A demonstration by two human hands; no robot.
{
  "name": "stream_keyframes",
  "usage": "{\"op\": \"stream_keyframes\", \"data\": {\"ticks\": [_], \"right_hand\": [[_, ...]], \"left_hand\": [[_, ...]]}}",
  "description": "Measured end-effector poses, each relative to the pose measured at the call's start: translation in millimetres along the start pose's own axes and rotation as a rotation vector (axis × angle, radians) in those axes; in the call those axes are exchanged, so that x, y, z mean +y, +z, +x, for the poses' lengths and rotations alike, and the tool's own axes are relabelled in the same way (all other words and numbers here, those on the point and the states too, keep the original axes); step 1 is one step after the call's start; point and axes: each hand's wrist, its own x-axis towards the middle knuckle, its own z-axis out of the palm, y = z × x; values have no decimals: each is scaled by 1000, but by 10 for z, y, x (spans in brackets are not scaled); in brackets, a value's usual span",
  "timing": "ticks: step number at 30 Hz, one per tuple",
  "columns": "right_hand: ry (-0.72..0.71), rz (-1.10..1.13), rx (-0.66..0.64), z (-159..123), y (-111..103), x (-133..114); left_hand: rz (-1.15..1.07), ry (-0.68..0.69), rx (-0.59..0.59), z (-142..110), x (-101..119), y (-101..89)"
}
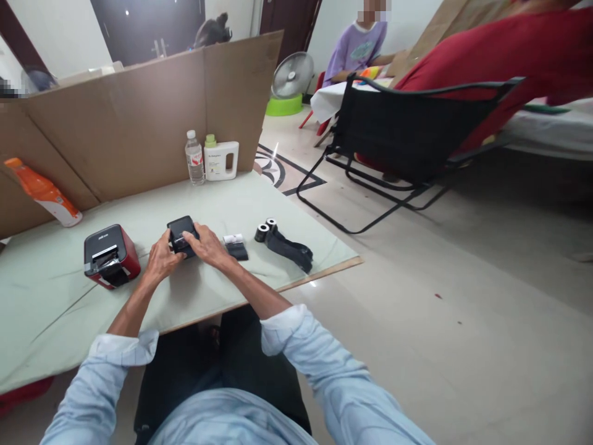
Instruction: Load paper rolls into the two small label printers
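Both hands are around a small black box-like device (180, 226) at the table's front part. My left hand (162, 257) grips its left and lower side, fingers curled. My right hand (206, 245) holds its right side, with the thumb on top. A red and black printer (110, 256) stands left of my left hand. Right of my right hand lies a black flat piece with a small white roll (235, 246). Farther right is a length of black ribbon (290, 247) with two white-cored rolls (266, 228) at its end.
A cardboard screen (152, 111) closes off the table's back. Before it stand a water bottle (195, 159), a white jug (221, 162) and a leaning orange bottle (46, 193). Beyond the table (139, 321) are a black folding chair (407, 136), a seated person in red and a fan (291, 75).
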Motion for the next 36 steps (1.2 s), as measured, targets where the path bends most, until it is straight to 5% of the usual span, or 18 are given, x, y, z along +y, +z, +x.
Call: {"op": "stream_keyframes", "data": {"ticks": [6, 16, 24, 36], "right_hand": [[-54, 117, -33, -214, 302, 107], [-241, 227, 29, -506, 374, 403], [-279, 159, 52, -508, 405, 384], [-317, 183, 112, -490, 452, 450]], "left_hand": [[-108, -33, -9, -298, -279, -77], [-282, -15, 7, -251, -678, -19], [-224, 14, 120, -223, -674, 85], [-106, 115, 140, -274, -528, 93]]}}
